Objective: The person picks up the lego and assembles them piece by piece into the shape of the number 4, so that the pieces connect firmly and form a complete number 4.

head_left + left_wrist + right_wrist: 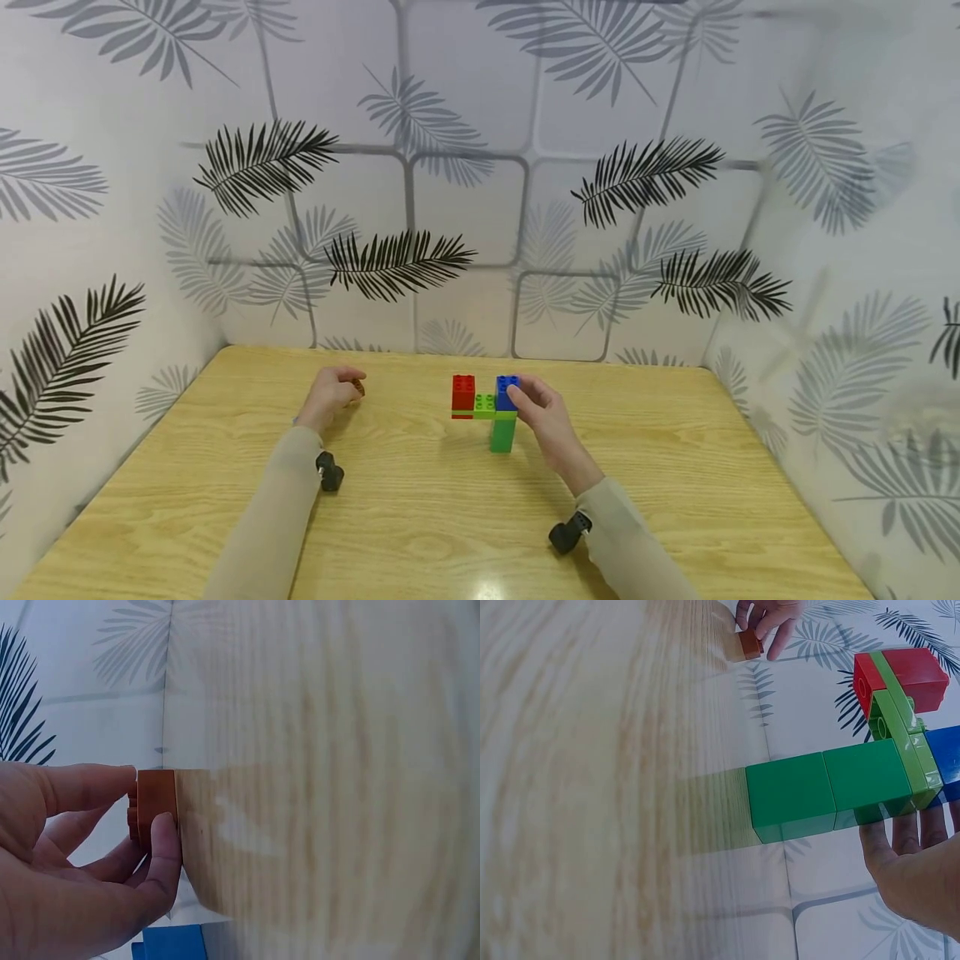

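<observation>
On the left of the table, my left hand (327, 398) pinches a small orange-brown toy brick (156, 799) between thumb and fingers, its studs facing up. My right hand (551, 421) grips the blue brick (507, 400) at the top right of a brick structure, the thumb on its near face. Below that brick is a column of two green bricks (829, 791), standing on the table. A long lime-green piece (483, 405) reaches left from the column's top. At its far end a red brick (463, 392) sits on top, with more red beneath, raised off the table.
A blue brick (176, 943) is partly in view near the left hand. The wooden table (420, 517) meets walls with a leaf pattern (465, 200) at the back and sides. Both wrists carry small black cameras.
</observation>
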`<state>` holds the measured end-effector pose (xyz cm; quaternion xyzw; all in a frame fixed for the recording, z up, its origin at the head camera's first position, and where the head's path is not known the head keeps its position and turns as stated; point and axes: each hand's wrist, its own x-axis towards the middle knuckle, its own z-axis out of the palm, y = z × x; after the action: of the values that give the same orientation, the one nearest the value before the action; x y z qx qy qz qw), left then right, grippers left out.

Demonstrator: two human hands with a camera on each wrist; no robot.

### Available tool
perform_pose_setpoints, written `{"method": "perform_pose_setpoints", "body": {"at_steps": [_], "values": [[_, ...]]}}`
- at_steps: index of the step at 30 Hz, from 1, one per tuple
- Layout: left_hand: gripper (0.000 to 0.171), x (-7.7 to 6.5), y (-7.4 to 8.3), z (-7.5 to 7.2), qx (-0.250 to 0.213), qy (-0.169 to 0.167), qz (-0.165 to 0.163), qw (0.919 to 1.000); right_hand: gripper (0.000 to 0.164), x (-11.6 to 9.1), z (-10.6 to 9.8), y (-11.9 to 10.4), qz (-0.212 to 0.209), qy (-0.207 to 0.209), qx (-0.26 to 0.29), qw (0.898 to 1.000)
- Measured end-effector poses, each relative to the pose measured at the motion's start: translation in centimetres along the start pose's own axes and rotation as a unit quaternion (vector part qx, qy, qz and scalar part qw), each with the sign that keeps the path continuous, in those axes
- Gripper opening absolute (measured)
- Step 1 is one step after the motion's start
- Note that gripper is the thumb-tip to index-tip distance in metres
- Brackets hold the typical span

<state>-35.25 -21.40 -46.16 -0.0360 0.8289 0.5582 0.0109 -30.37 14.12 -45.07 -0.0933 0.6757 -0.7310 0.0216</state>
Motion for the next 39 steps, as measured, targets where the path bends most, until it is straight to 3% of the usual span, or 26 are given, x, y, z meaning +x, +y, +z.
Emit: {"method": "perform_pose_setpoints", "body": {"at_steps": [9, 17, 21, 26, 32, 39], "values": [[0.053, 0.0, -0.1, 0.4, 0.036, -0.037, 0.01, 0.9986, 0.042, 0.0, -0.1, 0.1, 0.004, 0.003, 0.001, 1.0], [0.045, 0.0, 0.6, 0.8, 0.069, -0.051, 0.009, 0.9962, 0.041, 0.2, -0.2, 0.0, 0.002, 0.002, 0.004, 1.0], [0.047, 0.0, 0.6, 1.0, 0.06, -0.059, 0.016, 0.9963, 0.047, 0.2, -0.2, 0.1, -0.01, -0.005, 0.001, 1.0], [0.05, -0.3, 0.8, 1.1, 0.068, -0.058, 0.056, 0.9944, 0.05, 0.2, -0.3, 0.3, -0.027, -0.011, -0.017, 0.999], [0.049, -0.4, 1.3, 1.6, 0.046, -0.053, 0.092, 0.9933, 0.046, 0.2, -0.3, 0.0, -0.01, -0.005, -0.016, 1.0], [0.041, -0.6, 2.4, 2.6, 0.03, -0.056, 0.152, 0.9863, 0.041, 0.2, -0.2, 0.1, 0.007, 0.006, -0.006, 1.0]]}}
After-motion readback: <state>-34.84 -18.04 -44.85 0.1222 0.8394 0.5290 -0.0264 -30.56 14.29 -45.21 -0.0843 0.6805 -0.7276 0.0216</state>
